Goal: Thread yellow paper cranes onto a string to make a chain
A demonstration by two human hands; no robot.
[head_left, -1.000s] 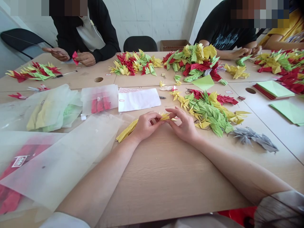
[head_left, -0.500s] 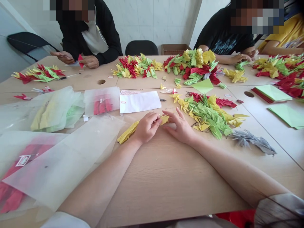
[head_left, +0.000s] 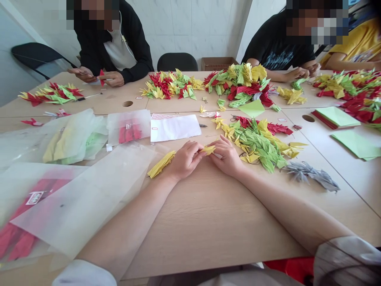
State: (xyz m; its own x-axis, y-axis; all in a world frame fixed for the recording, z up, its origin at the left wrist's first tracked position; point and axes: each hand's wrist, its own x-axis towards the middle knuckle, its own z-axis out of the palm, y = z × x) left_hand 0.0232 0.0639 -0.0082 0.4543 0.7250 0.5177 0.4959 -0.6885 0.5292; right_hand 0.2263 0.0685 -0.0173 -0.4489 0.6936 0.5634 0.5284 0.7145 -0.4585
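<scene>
Tabletop (head_left: 184, 222) wood-grained, seamed; yellow paper (head_left: 209, 150) in fingers (head_left: 195, 147); tiled wall (head_left: 181, 24) beyond.

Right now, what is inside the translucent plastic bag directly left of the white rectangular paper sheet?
Red folded-paper bundles show through the translucent plastic bag, with a small white label over them. Whatever lies beneath the bundles is covered.

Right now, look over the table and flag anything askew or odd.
At left, a plastic sleeve lies slantwise over the red packet. The grey bundle, right of the green bundle, stands out by colour. Nothing looks spilled.
</scene>
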